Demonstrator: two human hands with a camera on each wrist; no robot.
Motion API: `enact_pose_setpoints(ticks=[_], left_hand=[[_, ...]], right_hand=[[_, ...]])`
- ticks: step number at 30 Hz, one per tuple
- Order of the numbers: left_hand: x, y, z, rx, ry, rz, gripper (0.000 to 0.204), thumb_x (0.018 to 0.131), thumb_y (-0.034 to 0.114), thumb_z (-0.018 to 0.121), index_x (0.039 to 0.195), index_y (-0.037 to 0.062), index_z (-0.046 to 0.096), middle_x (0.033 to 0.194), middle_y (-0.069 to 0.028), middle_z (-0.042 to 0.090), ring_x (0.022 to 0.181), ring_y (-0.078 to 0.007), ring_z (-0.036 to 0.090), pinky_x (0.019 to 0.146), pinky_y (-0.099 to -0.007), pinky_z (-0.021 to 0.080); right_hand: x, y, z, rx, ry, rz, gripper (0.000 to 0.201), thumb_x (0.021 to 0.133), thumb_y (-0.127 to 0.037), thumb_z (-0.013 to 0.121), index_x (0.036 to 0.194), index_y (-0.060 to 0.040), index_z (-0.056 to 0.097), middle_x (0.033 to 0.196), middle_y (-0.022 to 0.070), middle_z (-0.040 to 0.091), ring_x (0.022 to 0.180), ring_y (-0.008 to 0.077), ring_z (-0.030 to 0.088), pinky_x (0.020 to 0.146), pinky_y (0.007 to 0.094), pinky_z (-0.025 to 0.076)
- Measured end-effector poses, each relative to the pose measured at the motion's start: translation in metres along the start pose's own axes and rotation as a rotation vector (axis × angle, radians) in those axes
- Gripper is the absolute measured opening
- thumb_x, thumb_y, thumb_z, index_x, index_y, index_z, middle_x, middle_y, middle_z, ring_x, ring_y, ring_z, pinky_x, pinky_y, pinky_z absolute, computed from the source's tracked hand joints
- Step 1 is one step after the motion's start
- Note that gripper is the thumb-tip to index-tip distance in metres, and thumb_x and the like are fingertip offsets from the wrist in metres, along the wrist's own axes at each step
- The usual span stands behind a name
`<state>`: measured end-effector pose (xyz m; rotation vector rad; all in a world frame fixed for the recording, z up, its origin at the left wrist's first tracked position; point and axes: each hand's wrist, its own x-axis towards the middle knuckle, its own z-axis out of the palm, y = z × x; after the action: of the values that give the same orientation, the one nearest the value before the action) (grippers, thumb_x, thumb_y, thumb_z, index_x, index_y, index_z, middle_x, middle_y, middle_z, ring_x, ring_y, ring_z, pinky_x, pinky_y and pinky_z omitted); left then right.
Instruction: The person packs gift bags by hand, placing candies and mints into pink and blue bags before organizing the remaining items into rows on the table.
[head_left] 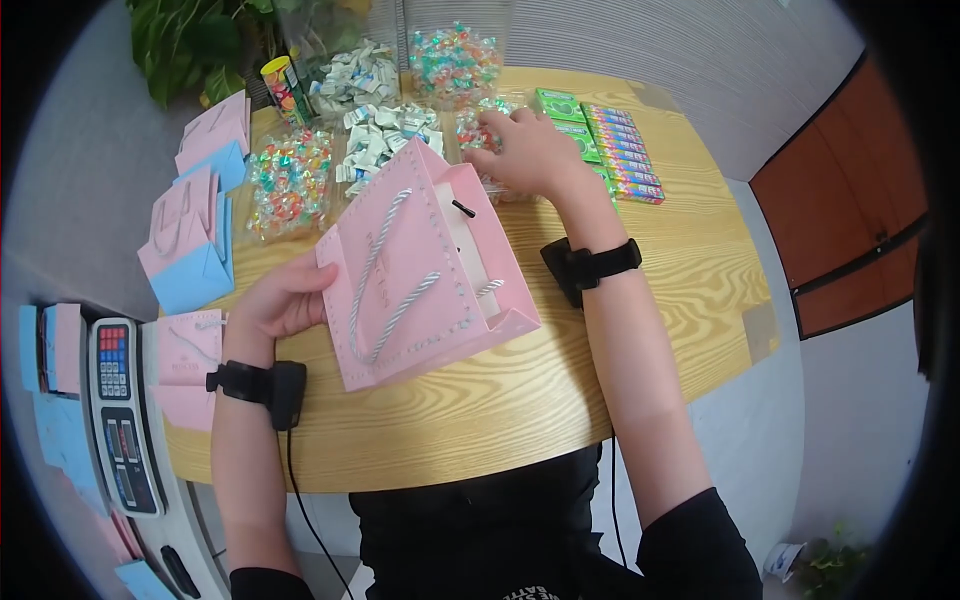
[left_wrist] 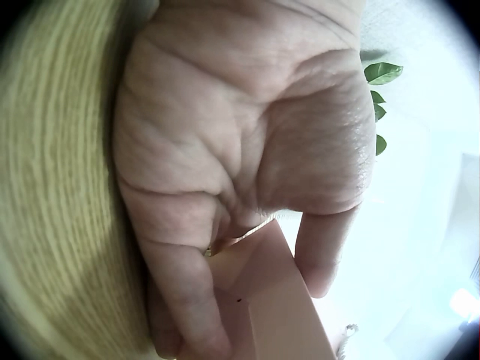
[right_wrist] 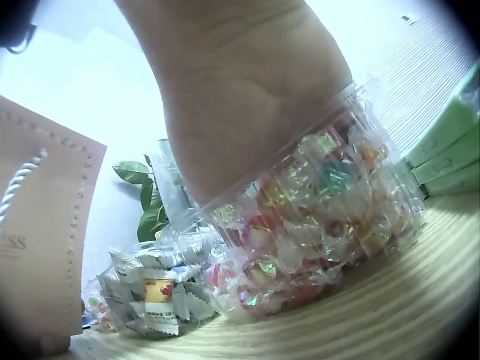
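My left hand (head_left: pixel 292 300) grips a pink paper gift bag (head_left: pixel 400 290) by its lower edge, thumb on the front panel and fingers behind. The bag leans tilted over the table, its mouth toward the right, with silver-white rope handles (head_left: pixel 383 290) across the front. In the left wrist view the bag's pink corner (left_wrist: pixel 281 292) lies between thumb and fingers. My right hand (head_left: pixel 535 150) reaches into a clear plastic box of wrapped candies (right_wrist: pixel 315 217), thumb and index finger apart. The box wall and candies hide its fingertips in the right wrist view.
Packets in white wrappers (head_left: pixel 385 140) and more candies (head_left: pixel 290 180) fill neighbouring boxes. Green boxes (head_left: pixel 560 105) and colourful packs (head_left: pixel 625 150) lie at the right. Other pink and blue bags (head_left: pixel 190 250) stand left, near a scale (head_left: pixel 127 420). A yellow-topped tube (head_left: pixel 283 88) stands behind.
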<state>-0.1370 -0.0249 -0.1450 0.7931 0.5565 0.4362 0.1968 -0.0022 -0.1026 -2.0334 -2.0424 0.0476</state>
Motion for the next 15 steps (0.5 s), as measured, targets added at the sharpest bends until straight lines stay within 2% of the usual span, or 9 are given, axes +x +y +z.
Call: enact_pose_setpoints(ticks=[6, 8, 13, 15], left_hand=[[0.000, -0.001, -0.002, 0.009, 0.006, 0.011, 0.066, 0.092, 0.019, 0.062, 0.146, 0.0021, 0.028, 0.134, -0.0127, 0.053, 0.112, -0.0230, 0.062, 0.088, -0.0367, 0.056], [-0.001, 0.000, 0.002, -0.008, 0.002, 0.012, 0.065, 0.093, 0.019, 0.061, 0.146, 0.0020, 0.028, 0.133, -0.0130, 0.053, 0.111, -0.0233, 0.062, 0.087, -0.0374, 0.056], [-0.001, 0.000, 0.002, -0.023, 0.004, 0.016, 0.064, 0.093, 0.019, 0.061, 0.146, 0.0020, 0.029, 0.132, -0.0135, 0.054, 0.112, -0.0240, 0.062, 0.087, -0.0390, 0.057], [0.000, 0.000, -0.006, -0.070, -0.077, 0.014, 0.062, 0.092, 0.016, 0.062, 0.143, -0.0029, 0.032, 0.133, -0.0166, 0.054, 0.116, -0.0260, 0.059, 0.097, -0.0390, 0.052]], right_hand=[[-0.002, -0.006, 0.000, -0.061, -0.036, 0.027, 0.050, 0.087, -0.048, 0.057, 0.128, -0.0193, 0.055, 0.120, 0.0137, 0.058, 0.118, 0.0325, 0.053, 0.094, 0.0465, 0.048], [0.001, -0.001, 0.006, -0.019, 0.045, -0.019, 0.041, 0.090, -0.042, 0.058, 0.123, -0.0188, 0.056, 0.114, 0.0122, 0.060, 0.111, 0.0324, 0.056, 0.089, 0.0459, 0.049], [0.002, 0.006, 0.010, 0.028, 0.085, -0.070, 0.028, 0.092, -0.032, 0.058, 0.117, -0.0181, 0.060, 0.106, 0.0122, 0.060, 0.101, 0.0326, 0.059, 0.082, 0.0433, 0.051], [0.004, 0.011, 0.014, 0.052, 0.129, -0.095, 0.025, 0.092, -0.028, 0.059, 0.114, -0.0172, 0.062, 0.104, 0.0127, 0.060, 0.098, 0.0330, 0.060, 0.080, 0.0422, 0.051]])
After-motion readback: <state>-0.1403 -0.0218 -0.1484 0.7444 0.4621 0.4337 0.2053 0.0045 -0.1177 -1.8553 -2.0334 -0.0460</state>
